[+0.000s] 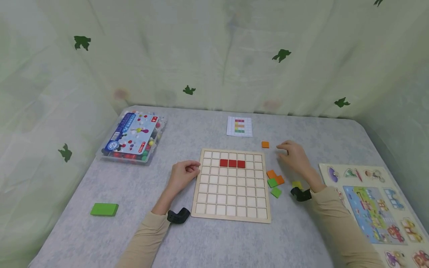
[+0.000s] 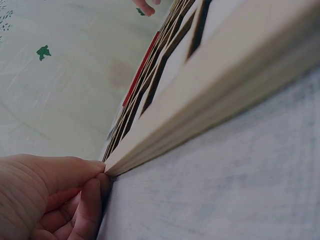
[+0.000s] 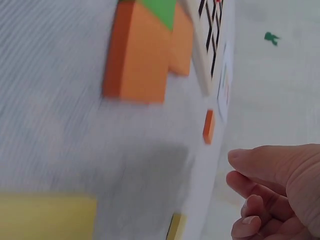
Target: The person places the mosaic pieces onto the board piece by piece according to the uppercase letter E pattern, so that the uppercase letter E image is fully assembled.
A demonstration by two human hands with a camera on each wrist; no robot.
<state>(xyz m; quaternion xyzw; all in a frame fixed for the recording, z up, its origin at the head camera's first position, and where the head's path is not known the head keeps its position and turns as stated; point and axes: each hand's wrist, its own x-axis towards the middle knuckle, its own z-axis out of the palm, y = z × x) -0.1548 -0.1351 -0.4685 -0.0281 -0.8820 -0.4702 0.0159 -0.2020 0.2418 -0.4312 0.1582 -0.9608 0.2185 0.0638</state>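
A wooden grid board [image 1: 231, 217] carries three red tiles [image 1: 232, 163] side by side in its second row from the top. My left hand [image 1: 182, 176] holds the board's left edge near the upper corner; in the left wrist view thumb and forefinger of the hand [image 2: 60, 195] meet at the frame [image 2: 165, 120]. My right hand [image 1: 295, 158] is raised right of a lone orange tile [image 1: 265, 144], fingers loosely bent and holding nothing. In the right wrist view a gap shows between the hand [image 3: 275, 185] and the orange tile [image 3: 209, 126].
Right of the board lie orange [image 1: 271, 174] and green tiles [image 1: 276, 192], with a yellow one [image 1: 296, 184] by the right wrist. A pattern card [image 1: 239, 126] lies behind the board. A plastic box [image 1: 132, 136] and green block [image 1: 104, 209] are left, a picture puzzle [image 1: 375, 212] right.
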